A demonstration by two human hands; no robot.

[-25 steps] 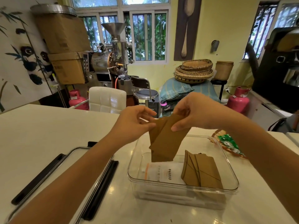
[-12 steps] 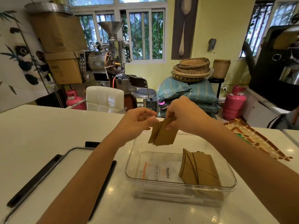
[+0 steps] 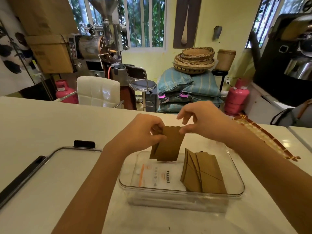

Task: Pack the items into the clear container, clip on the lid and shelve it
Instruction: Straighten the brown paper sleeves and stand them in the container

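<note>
A clear container (image 3: 182,194) stands on the white table in front of me. Inside lie a white flat pouch (image 3: 157,176) on the bottom and several brown paper sleeves (image 3: 202,174) leaning at the right. Above its far left part hangs a small stack of brown paper sleeves (image 3: 168,144). My left hand (image 3: 141,132) grips their top left corner. My right hand (image 3: 202,120) pinches the top right corner with thumb and forefinger, other fingers spread. The clear lid (image 3: 55,166) with black clips lies flat to the left.
A woven patterned mat (image 3: 263,139) lies on the table to the right. Beyond the far table edge stand a white chair (image 3: 98,92), a stool, pink gas cylinders (image 3: 236,97), sacks with baskets and a coffee roaster.
The brown sleeves have passed toward my left hand and now hang lower over the container. My right hand's grip has loosened to a fingertip pinch. The view has tilted down slightly.
</note>
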